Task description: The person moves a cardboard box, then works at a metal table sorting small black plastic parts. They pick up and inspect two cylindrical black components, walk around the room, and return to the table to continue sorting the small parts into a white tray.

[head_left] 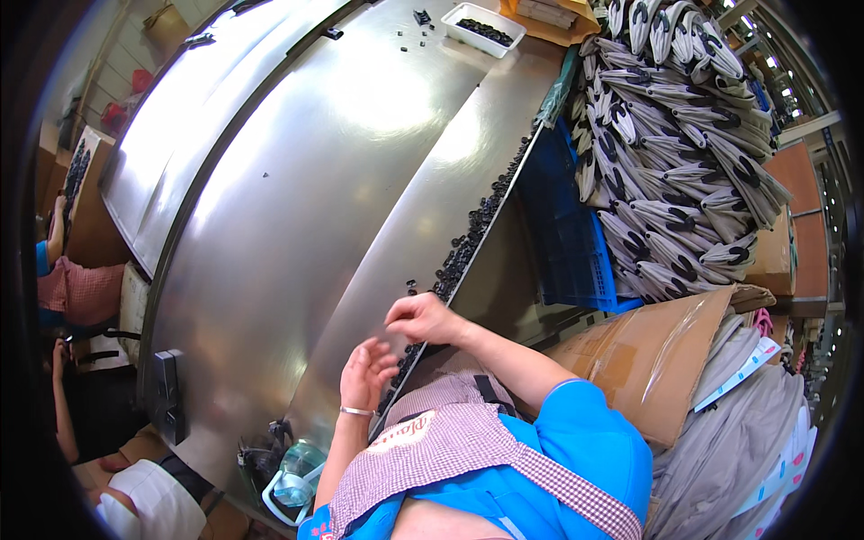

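Both hands are close together over the near edge of a shiny metal table [297, 243]. My right hand [423, 319] is closed, thumb and fingers drawn together. Whatever it may pinch is too small or hidden to make out. Just below it and to the left, my left hand [364, 373] has its fingers apart and slightly blurred, with nothing visible in them. A metal bangle circles that wrist. Small black plastic pieces [463, 243] lie in a long row along the table's edge, beside and partly behind my hands.
A white tray [486, 31] of black pieces stands at the far end. Right of the table are a blue crate [567, 216], stacked grey bundles with black parts [666, 153] and a cardboard box [639, 360]. A clear bottle [299, 472] stands lower left. Other people sit at the left.
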Motion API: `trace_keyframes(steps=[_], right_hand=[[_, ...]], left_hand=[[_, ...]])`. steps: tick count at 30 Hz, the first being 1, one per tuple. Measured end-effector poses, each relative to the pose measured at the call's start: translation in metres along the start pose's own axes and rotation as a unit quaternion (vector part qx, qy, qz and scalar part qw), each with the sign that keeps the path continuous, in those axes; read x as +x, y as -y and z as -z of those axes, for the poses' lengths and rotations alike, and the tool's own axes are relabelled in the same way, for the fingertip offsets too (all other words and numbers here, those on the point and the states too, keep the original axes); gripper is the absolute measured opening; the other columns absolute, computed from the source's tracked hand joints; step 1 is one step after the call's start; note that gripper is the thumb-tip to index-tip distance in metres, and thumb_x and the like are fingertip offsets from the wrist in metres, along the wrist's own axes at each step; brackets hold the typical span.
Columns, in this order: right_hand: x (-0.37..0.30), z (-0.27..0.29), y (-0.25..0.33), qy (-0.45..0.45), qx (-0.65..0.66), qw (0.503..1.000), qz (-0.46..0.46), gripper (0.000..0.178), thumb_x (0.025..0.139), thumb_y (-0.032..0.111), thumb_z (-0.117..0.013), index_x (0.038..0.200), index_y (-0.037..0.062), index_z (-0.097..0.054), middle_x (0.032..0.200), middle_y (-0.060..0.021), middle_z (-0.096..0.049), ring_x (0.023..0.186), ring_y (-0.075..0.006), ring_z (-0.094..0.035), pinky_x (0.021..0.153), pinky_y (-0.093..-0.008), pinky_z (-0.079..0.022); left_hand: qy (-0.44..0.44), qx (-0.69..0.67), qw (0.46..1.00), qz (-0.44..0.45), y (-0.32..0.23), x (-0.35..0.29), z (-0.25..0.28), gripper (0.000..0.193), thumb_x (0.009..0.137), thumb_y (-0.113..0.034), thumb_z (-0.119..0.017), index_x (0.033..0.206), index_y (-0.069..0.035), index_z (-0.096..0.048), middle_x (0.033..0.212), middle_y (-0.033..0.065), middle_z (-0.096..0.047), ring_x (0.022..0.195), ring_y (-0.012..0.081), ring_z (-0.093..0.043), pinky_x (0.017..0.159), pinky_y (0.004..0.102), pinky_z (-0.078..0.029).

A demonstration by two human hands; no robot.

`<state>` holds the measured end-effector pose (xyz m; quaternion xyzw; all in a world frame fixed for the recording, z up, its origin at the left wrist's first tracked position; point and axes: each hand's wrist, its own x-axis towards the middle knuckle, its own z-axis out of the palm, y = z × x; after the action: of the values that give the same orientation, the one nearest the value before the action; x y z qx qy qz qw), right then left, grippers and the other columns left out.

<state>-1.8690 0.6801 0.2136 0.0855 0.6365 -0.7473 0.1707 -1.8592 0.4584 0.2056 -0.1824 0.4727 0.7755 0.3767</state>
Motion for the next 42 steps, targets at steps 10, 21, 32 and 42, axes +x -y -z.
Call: trace_keyframes(steps=[10,21,32,42], right_hand=[[0.007,0.027,0.028,-0.12,-0.223,0.954,0.158,0.021,0.081,0.012,-0.073,0.098,0.0009,-0.068,0.076,-0.0096,-0.066,0.067,-0.0168,-0.064,0.064,-0.0301,-0.053],[0.182,0.286,0.071,-0.251,-0.263,0.917,0.166,0.018,0.083,0.017,-0.07,0.092,0.0022,-0.07,0.085,-0.0125,-0.071,0.076,-0.0226,-0.069,0.071,-0.033,-0.054],[0.43,0.457,0.146,-0.319,-0.42,0.831,0.178,0.032,0.081,0.021,-0.073,0.109,0.0065,-0.068,0.11,-0.0165,-0.065,0.104,-0.0318,-0.062,0.091,-0.0404,-0.05],[0.602,0.52,0.196,-0.36,-0.568,0.74,0.007,0.07,0.082,0.049,-0.069,0.138,0.0134,-0.049,0.139,-0.0154,-0.045,0.135,-0.0293,-0.036,0.111,-0.0521,-0.029]], left_hand=[[-0.087,-0.115,0.989,0.02,-0.019,0.063,0.016,0.032,0.1,-0.037,-0.053,0.09,-0.008,-0.059,0.063,-0.0007,-0.047,0.053,0.0118,-0.041,0.045,0.0267,-0.03],[-0.209,0.145,0.962,-0.102,-0.098,0.21,-0.032,0.022,0.098,-0.023,-0.057,0.083,-0.008,-0.059,0.053,-0.0038,-0.042,0.041,0.0054,-0.036,0.036,0.0213,-0.025],[-0.276,0.141,0.949,-0.052,-0.13,0.318,-0.076,0.036,0.099,-0.025,-0.057,0.07,-0.004,-0.053,0.045,-0.004,-0.035,0.03,0.0068,-0.028,0.029,0.026,-0.019],[-0.324,0.136,0.936,0.008,-0.141,0.326,-0.085,0.037,0.097,-0.023,-0.06,0.066,-0.003,-0.052,0.043,-0.0012,-0.038,0.029,0.0081,-0.03,0.029,0.026,-0.019]])
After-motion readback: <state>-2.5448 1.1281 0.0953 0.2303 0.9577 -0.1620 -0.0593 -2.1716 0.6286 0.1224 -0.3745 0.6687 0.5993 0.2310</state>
